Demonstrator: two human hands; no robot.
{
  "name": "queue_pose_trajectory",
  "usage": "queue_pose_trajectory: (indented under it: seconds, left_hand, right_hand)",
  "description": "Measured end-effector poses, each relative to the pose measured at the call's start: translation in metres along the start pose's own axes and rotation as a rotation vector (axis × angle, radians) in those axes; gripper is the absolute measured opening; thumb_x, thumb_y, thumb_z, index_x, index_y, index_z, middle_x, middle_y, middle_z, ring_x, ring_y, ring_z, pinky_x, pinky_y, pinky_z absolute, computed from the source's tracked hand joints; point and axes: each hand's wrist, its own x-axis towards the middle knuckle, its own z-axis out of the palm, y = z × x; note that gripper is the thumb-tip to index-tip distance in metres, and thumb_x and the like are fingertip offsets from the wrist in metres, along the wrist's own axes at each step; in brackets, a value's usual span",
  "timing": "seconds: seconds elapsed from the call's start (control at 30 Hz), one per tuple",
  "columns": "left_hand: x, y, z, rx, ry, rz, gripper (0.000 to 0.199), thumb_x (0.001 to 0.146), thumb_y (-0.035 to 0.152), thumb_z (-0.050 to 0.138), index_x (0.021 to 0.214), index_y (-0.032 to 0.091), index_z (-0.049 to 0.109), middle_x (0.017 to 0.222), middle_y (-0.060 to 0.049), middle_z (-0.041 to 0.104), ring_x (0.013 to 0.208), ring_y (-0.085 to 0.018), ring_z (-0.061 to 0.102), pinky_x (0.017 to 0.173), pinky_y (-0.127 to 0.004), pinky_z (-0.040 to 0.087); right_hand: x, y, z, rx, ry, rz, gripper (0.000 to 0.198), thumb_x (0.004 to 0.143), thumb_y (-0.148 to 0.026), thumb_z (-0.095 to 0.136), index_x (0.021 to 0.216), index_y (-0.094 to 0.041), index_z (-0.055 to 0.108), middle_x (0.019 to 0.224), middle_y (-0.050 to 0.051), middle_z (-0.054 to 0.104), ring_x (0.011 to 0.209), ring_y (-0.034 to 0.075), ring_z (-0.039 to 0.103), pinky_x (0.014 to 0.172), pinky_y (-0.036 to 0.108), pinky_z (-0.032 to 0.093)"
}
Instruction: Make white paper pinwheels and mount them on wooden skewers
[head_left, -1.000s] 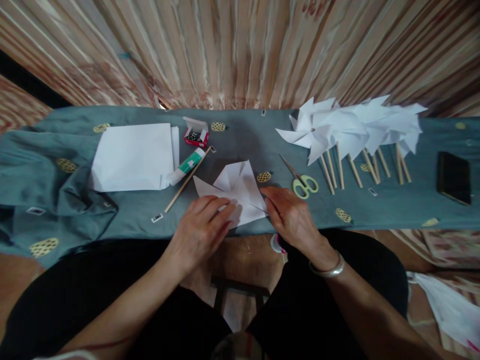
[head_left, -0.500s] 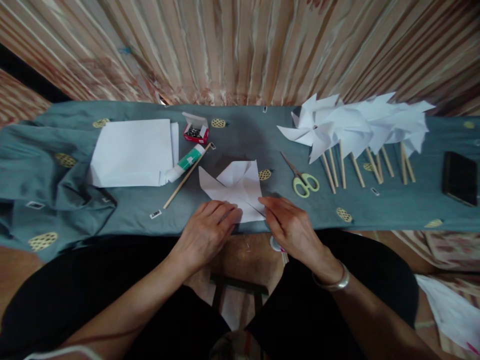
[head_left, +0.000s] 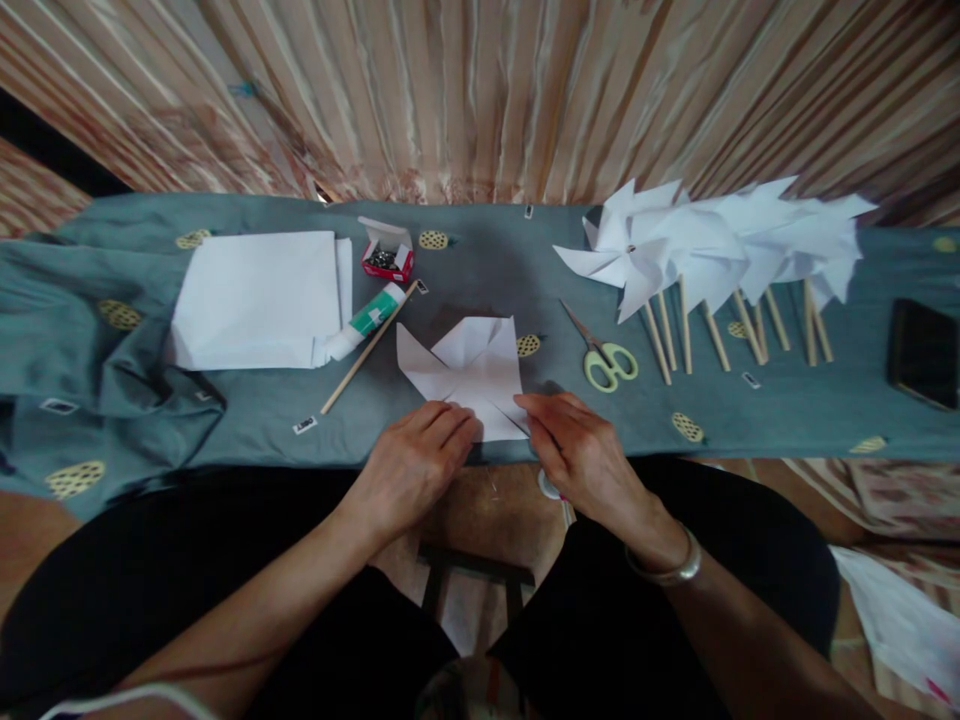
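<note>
A white paper pinwheel (head_left: 480, 365) lies at the table's front edge, partly folded, with slits running in from its corners. My left hand (head_left: 420, 455) is closed on its lower left part, the fingers together and bent over the paper. At the lower right corner, beside a slit, my right hand (head_left: 581, 450) pinches the paper between thumb and fingers. The fingertips of both hands partly cover the near side of the sheet. To the right of the pinwheel are green-handled scissors (head_left: 609, 366), lying with their points away from me.
At left are a stack of white paper (head_left: 255, 300), a glue tube (head_left: 367, 318), a wooden stick (head_left: 364, 360) and an open red box (head_left: 388, 262) of small metal pins. Several finished pinwheels (head_left: 705, 245) on sticks lie at right, near a black phone (head_left: 924, 355).
The view has shifted slightly. Both hands stay on the pinwheel in nearly the same place, with hardly any change in the paper.
</note>
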Motion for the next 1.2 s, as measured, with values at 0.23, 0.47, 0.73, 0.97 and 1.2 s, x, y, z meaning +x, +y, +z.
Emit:
queue_pose_trajectory:
  seconds: [0.23, 0.47, 0.73, 0.97, 1.2]
  left_hand:
    - [-0.002, 0.0, -0.001, -0.023, 0.032, -0.011, 0.017, 0.092, 0.01, 0.051, 0.096, 0.009, 0.067, 0.098, -0.01, 0.072, 0.092, -0.021, 0.065, 0.08, -0.033, 0.06]
    - [-0.004, 0.001, 0.002, -0.038, 0.028, -0.033, 0.015, 0.09, 0.009, 0.053, 0.099, 0.009, 0.066, 0.099, -0.01, 0.072, 0.093, -0.021, 0.066, 0.081, -0.035, 0.06]
    - [-0.008, 0.001, 0.001, -0.048, -0.018, -0.029, 0.018, 0.092, 0.011, 0.051, 0.102, 0.008, 0.065, 0.102, -0.012, 0.07, 0.097, -0.023, 0.064, 0.082, -0.036, 0.06]
    - [-0.011, 0.001, 0.0, -0.062, -0.004, -0.021, 0.018, 0.092, 0.011, 0.05, 0.103, 0.007, 0.064, 0.104, -0.013, 0.069, 0.1, -0.024, 0.063, 0.086, -0.037, 0.059]
    - [-0.016, 0.0, 0.002, -0.087, 0.033, -0.077, 0.029, 0.09, 0.009, 0.054, 0.118, 0.004, 0.056, 0.115, -0.015, 0.065, 0.102, -0.023, 0.064, 0.09, -0.035, 0.058]
  right_hand:
    - [0.001, 0.006, 0.001, 0.164, -0.008, 0.066, 0.034, 0.09, -0.01, 0.044, 0.113, -0.02, 0.067, 0.113, 0.01, 0.071, 0.105, 0.024, 0.066, 0.093, 0.047, 0.053]
    - [0.013, 0.007, 0.011, 0.448, 0.03, 0.224, 0.017, 0.087, -0.018, 0.06, 0.095, -0.026, 0.072, 0.116, 0.007, 0.07, 0.11, 0.023, 0.064, 0.098, 0.047, 0.05]
    - [0.029, 0.002, 0.022, 0.417, 0.076, 0.239, 0.008, 0.083, -0.019, 0.064, 0.08, -0.023, 0.07, 0.12, 0.008, 0.066, 0.111, 0.023, 0.062, 0.098, 0.046, 0.049]
    - [0.037, -0.005, 0.034, 0.224, 0.148, 0.23, 0.009, 0.079, -0.015, 0.063, 0.075, -0.021, 0.067, 0.12, 0.011, 0.065, 0.11, 0.026, 0.061, 0.097, 0.047, 0.049]
    - [0.041, -0.011, 0.037, 0.104, 0.145, 0.196, 0.01, 0.08, -0.014, 0.061, 0.074, -0.02, 0.066, 0.121, 0.012, 0.064, 0.11, 0.027, 0.06, 0.096, 0.048, 0.049]
